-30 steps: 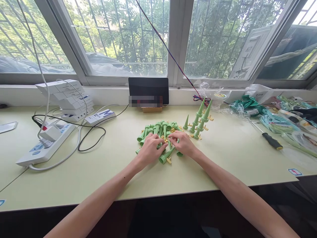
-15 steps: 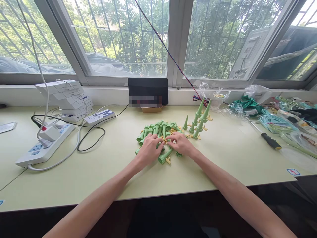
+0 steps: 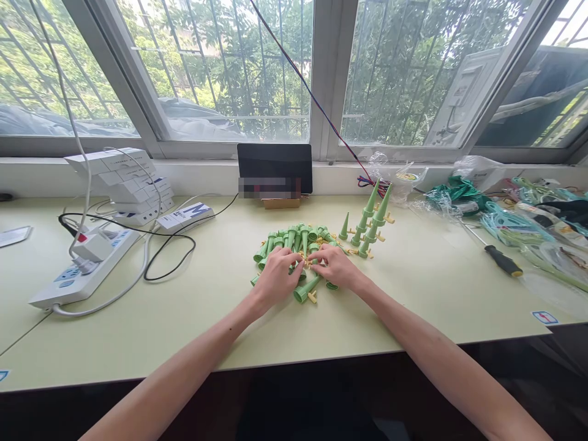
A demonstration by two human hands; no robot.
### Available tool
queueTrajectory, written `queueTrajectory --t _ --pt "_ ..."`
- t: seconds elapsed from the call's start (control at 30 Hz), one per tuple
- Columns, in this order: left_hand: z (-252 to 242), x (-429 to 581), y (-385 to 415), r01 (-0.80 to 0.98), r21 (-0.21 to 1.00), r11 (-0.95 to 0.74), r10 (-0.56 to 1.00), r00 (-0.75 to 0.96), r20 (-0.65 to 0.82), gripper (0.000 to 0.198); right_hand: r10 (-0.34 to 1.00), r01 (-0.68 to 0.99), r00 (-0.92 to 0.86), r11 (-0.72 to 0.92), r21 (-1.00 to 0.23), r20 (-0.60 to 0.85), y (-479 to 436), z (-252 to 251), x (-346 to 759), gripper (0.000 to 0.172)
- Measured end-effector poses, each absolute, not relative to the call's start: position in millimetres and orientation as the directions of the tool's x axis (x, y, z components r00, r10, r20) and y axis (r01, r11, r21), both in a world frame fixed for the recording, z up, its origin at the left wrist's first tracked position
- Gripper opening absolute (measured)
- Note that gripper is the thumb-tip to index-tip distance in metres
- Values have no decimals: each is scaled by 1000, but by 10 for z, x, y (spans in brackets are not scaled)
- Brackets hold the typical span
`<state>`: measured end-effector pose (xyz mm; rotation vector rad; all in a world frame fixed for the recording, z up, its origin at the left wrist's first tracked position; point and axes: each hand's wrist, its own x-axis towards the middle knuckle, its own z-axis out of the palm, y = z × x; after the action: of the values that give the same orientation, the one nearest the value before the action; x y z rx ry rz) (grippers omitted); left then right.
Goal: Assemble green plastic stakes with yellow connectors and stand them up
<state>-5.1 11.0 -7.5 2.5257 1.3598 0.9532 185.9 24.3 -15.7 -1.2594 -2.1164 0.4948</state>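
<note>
Where the pile of green cone spikes (image 3: 294,237) lies at the middle of the pale table (image 3: 206,318), near a dark tablet (image 3: 274,166), both hands are laid on its near side. The left hand (image 3: 277,275) and right hand (image 3: 337,267) are seen with fingers curled, tips nearly meeting among the cones; whether a piece is pinched cannot be told. Stacked spikes (image 3: 374,217) are propped just right of the pile.
</note>
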Motion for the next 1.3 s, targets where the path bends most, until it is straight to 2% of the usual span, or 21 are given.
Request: queueTrajectory --t 0.53,1.0,1.3 --pt "-69 -47 107 713 385 -586 790 398 466 22 884 647 -375 464 -604 278 227 -114 1857 7" --pt "-50 -39 97 705 399 -586 792 395 465 23 890 655 -385 450 -608 244 243 -109 1859 7" --pt "-12 -27 62 626 418 -658 742 447 500 22 873 633 -384 486 -602 301 227 -126 1876 10"
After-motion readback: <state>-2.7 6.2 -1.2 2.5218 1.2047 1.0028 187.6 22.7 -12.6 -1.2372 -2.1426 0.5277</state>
